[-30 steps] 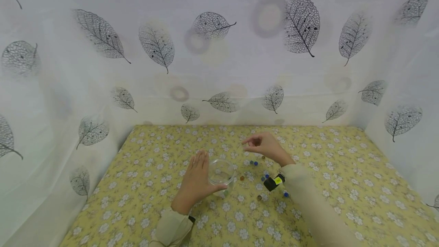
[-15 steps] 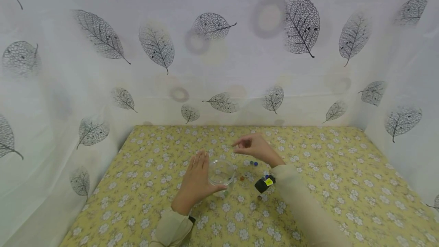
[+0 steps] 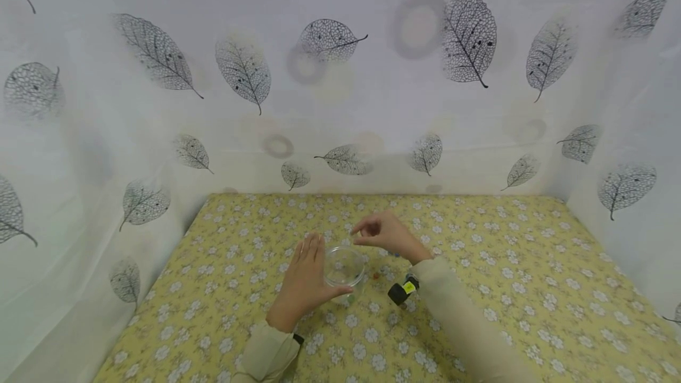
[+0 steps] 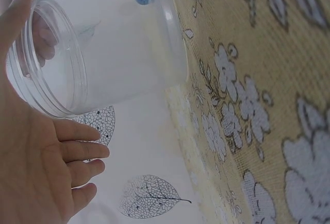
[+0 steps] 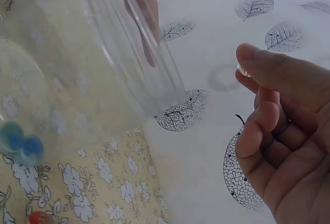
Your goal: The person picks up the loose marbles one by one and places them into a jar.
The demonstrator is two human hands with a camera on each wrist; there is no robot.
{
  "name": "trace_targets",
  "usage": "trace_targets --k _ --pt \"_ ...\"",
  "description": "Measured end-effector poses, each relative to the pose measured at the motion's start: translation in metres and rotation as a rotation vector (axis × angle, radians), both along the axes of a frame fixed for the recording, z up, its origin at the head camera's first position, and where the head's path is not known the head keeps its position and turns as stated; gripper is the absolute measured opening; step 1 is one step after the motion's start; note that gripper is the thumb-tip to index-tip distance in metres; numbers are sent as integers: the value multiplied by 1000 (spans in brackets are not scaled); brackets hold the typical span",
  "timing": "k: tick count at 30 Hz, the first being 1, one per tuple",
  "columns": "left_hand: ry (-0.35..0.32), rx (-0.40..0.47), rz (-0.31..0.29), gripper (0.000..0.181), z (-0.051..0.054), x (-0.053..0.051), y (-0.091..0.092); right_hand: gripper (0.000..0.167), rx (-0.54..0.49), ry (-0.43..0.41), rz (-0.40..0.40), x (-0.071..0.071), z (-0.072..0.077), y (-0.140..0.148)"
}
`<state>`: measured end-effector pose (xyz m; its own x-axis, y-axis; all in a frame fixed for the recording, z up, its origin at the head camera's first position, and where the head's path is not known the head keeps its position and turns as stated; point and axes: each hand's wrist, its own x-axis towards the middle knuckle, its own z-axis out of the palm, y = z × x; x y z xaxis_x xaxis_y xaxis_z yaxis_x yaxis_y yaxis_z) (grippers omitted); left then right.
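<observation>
A clear plastic jar [image 3: 363, 269] stands upright on the flowered cloth. My left hand [image 3: 301, 285] lies along its left side with straight fingers, thumb spread at the near side; the left wrist view shows this hand [image 4: 38, 167] by the rim. Just beyond and right of the jar's mouth, my right hand [image 3: 387, 235] pinches a small clear marble [image 5: 244, 71] between thumb and forefinger, its other fingers curled. Blue and blue-green marbles [image 5: 31, 149] show at the jar's base in the right wrist view, seemingly through its wall.
An orange-red marble [image 3: 376, 276] lies on the cloth [image 3: 479, 288] right of the jar. The right forearm [image 3: 452, 306] covers part of the cloth there. White leaf-printed sheeting [image 3: 340, 105] hangs behind and at both sides.
My right hand has moved left toward the jar's mouth, keeping its pinch. The forearm now covers several marbles seen earlier on the right. My left hand and the jar have stayed put.
</observation>
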<state>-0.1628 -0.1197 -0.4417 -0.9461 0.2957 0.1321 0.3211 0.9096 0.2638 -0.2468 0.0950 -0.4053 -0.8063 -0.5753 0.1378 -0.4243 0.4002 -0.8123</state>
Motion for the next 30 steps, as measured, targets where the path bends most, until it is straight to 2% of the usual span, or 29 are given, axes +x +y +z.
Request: trace_targets --k 15,23,30 --pt "-2 4 -1 118 0 0 0 23 -21 -21 74 3 -10 -5" --pt "-16 14 -7 118 5 -1 0 18 -22 -58 70 2 -9 -4" --pt "-50 9 2 119 7 -1 0 24 -40 -89 79 2 -6 -3"
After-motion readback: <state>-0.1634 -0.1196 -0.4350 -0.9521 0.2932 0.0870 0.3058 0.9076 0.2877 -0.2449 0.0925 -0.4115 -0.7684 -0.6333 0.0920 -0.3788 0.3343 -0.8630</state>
